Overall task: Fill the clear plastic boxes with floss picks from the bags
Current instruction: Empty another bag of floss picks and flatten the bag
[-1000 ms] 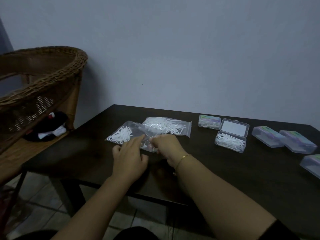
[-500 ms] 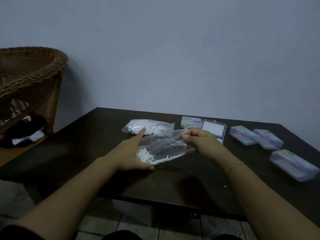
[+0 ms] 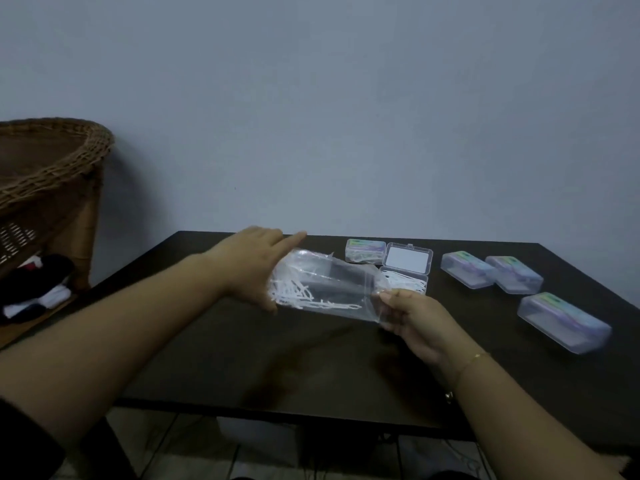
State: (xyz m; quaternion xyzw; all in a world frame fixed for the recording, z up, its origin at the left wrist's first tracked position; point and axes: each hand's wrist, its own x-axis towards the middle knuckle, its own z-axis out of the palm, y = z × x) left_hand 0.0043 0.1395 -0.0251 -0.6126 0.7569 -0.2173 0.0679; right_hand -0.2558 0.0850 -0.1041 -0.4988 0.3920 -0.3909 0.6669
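Note:
A clear plastic bag [image 3: 332, 289] is held level just above the dark table [image 3: 311, 362], with white floss picks [image 3: 294, 294] gathered at its left end. My left hand [image 3: 252, 268] rests against that end, fingers straight and pointing right. My right hand [image 3: 408, 315] pinches the bag's right edge. Just behind the bag lies an open clear box [image 3: 420, 284] with floss picks in it, its lid [image 3: 408, 259] tipped back. A closed box [image 3: 365, 250] sits to the left of the lid.
Three closed clear boxes stand on the right of the table: two side by side [image 3: 465, 270] [image 3: 514, 273] and one nearer [image 3: 562, 322]. A wicker chair [image 3: 55, 174] holding dark and white cloth [image 3: 34, 289] stands at the left. A grey wall runs behind the table.
The bag has come up off the table and shifted right, toward the open box. My left hand rose with its left end, and my right hand moved right and nearer with the other edge.

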